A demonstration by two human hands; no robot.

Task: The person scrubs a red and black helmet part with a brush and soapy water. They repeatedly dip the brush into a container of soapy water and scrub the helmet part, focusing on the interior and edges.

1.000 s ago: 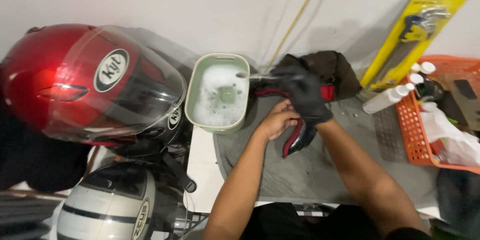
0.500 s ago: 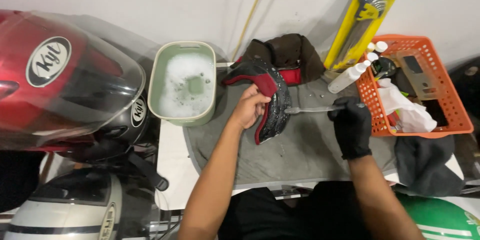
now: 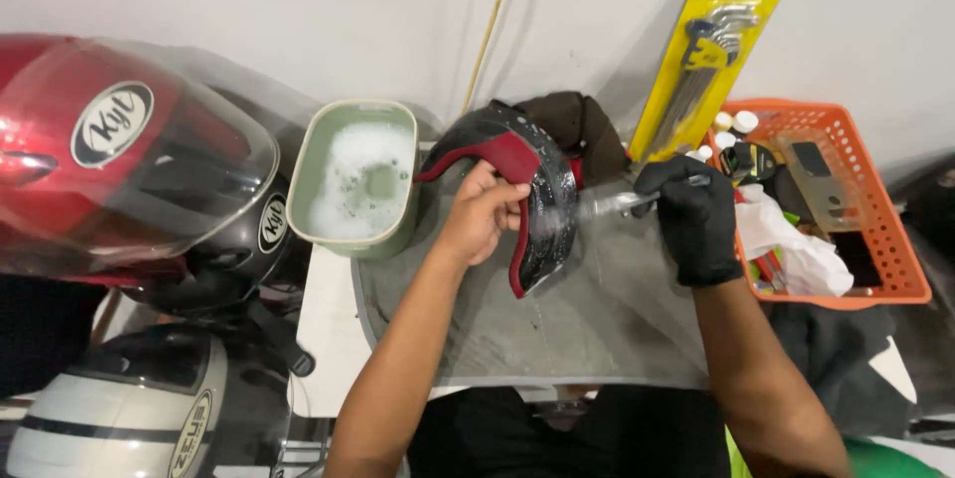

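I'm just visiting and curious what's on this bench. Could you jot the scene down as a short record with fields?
Left hand: bare left hand holds a curved black-and-red helmet pad upright over the grey mat
Right hand: black-gloved right hand holds a small brush against the pad
Left of the mat: green tub of soapy water
Far left: red helmet, white striped helmet
Right: orange basket of small items
Wall: hex key set in yellow packaging

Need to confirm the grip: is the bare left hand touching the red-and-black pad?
Touching. The head view shows the left hand wrapped around the pad's edge, fingers pressed on its red trim, no gap.
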